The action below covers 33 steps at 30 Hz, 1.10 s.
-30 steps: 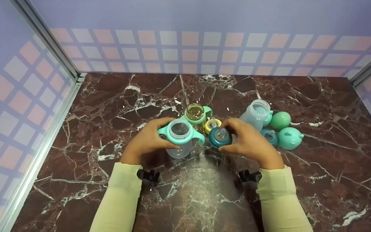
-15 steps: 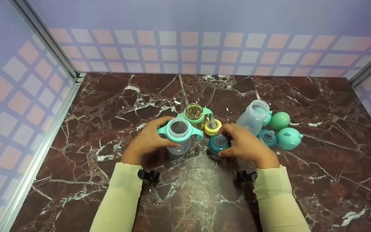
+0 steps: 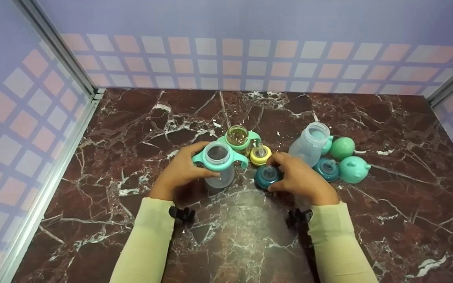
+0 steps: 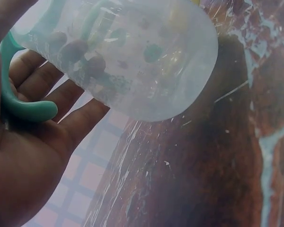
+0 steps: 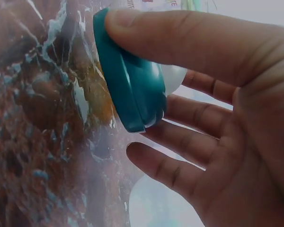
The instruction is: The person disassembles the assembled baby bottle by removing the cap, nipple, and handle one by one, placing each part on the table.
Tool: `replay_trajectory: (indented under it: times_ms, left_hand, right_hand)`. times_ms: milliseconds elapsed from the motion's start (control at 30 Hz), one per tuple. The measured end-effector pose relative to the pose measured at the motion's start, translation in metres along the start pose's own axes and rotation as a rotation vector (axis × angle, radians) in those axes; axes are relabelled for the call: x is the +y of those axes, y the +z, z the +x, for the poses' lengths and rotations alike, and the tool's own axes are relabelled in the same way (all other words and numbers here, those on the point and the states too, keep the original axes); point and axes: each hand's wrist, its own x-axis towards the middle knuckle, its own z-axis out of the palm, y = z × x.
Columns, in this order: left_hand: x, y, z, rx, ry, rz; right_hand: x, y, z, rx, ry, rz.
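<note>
My left hand (image 3: 181,169) grips a clear baby bottle (image 3: 221,177) by its turquoise two-handled ring (image 3: 239,158), thumb at the near side. The bottle's mouth is uncovered. In the left wrist view the translucent bottle body (image 4: 151,61) shows the fingers behind it, and one curved handle (image 4: 31,109) crosses the palm. To the right, my right hand (image 3: 301,179) pinches a dark teal nipple collar (image 3: 266,181) with the clear nipple upward, low over the table. The right wrist view has the thumb (image 5: 132,21) on the collar's edge; the fingertips behind are partly hidden.
Behind the left bottle stands an amber bottle (image 3: 237,135) with green handles, and a yellow nipple collar (image 3: 260,155) beside it. On the right are a translucent bottle (image 3: 304,148), a teal nipple collar (image 3: 326,169), a green dome cap (image 3: 342,147) and a turquoise cap (image 3: 354,169).
My right hand has brought the dark teal collar down and slightly nearer to me, away from the yellow one. My left hand's bottle has shifted a little away from me.
</note>
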Motion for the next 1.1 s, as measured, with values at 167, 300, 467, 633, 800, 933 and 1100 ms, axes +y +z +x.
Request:
replay_trajectory:
  times_ms: [167, 300, 467, 633, 800, 933, 1100]
  left_hand:
    - [-0.0022, -0.0010, 0.0001, -0.021, 0.018, -0.006]
    - [-0.0030, -0.0010, 0.0004, -0.037, 0.013, -0.031]
    - [-0.0029, -0.0007, 0.0003, -0.041, 0.003, -0.047]
    - [-0.0021, -0.0001, 0.0005, -0.040, 0.002, -0.053]
    - [-0.0021, 0.0005, 0.0008, -0.040, -0.003, -0.047]
    - [-0.0028, 0.0004, 0.0006, -0.039, 0.001, -0.055]
    - [-0.0030, 0.0003, 0.0008, -0.040, 0.010, -0.069]
  right_hand:
    - [0.0002, 0.0021, 0.0003, -0.015, 0.019, 0.015]
    - [0.0008, 0.0027, 0.0006, -0.022, 0.030, 0.031]
    - [0.0011, 0.0039, 0.0017, -0.034, 0.037, 0.020]
    - [0.0015, 0.0057, 0.0022, -0.045, 0.033, 0.015]
    - [0.0022, 0.0072, 0.0026, -0.037, 0.022, 0.001]
    - [0.0018, 0.0083, 0.0031, -0.034, 0.022, -0.003]
    - [0.0013, 0.0090, 0.0032, -0.031, 0.023, -0.003]
